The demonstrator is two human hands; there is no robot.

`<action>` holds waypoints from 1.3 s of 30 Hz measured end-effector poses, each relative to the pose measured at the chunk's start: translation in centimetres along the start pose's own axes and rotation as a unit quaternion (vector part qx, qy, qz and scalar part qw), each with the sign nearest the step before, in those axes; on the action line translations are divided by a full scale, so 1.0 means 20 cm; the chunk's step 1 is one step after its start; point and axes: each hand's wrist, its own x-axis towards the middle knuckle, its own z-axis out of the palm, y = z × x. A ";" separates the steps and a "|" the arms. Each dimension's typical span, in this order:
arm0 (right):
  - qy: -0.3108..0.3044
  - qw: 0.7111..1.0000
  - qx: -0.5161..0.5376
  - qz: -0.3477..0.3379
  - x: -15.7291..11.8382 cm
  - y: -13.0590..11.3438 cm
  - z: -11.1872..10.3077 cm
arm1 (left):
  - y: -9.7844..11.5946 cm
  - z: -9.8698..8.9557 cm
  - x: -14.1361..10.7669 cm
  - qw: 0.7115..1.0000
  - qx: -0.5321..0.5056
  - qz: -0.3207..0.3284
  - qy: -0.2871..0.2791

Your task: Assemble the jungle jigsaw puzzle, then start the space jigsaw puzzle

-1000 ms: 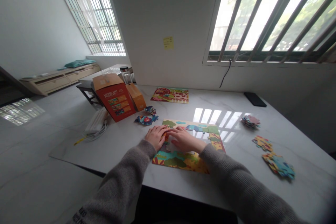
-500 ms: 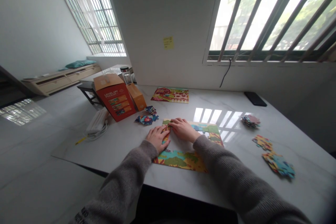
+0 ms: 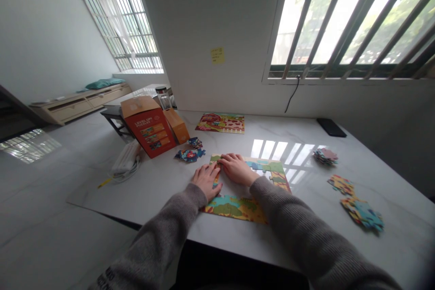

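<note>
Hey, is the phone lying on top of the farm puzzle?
No, the phone lies on the table's right side, well apart from the farm puzzle.

Dim rm, backlit by R window [image 3: 326, 27]; glare on tabletop [image 3: 272, 235], edges warped.

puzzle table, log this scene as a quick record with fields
surface: white marbled table
left hand: on the left edge of the partly built jigsaw, at
right hand: at its upper left, beside the left hand, at
piece under fingertips: hidden
jigsaw middle: open, table showing through
behind it: barn-scene puzzle
loose pieces, left: dark blue piles
loose pieces, right: pink-topped pile, yellow pile, blue-and-yellow pile
box: red "LEVEL UP! PUZZLES" box, upright
far right: black phone
</note>
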 end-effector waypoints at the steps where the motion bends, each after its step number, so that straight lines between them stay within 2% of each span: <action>1: 0.002 1.000 -0.001 -0.001 0.00 0.00 0.00 | 0.00 0.00 0.00 1.000 0.003 -0.001 -0.002; 10: 0.020 1.000 0.012 0.013 -0.03 0.00 0.02 | 0.05 0.01 -0.04 0.999 0.028 -0.031 -0.016; 19: 0.032 0.999 0.009 0.017 -0.03 0.00 0.03 | -0.03 0.12 0.03 0.999 0.034 -0.001 -0.035; 26: 0.023 1.000 0.005 0.017 -0.03 0.00 0.02 | -0.04 0.12 0.04 0.996 0.058 0.019 -0.062; 30: 0.023 1.000 0.004 0.015 -0.03 0.00 0.03 | -0.04 0.13 0.04 0.997 0.052 0.022 -0.046; 34: 0.030 0.999 0.014 0.008 -0.03 0.01 0.05 | -0.06 0.16 0.04 0.999 0.019 0.035 -0.003; 39: 0.031 0.997 0.072 0.019 -0.02 0.04 0.04 | -0.08 0.18 0.05 0.997 -0.036 0.054 0.037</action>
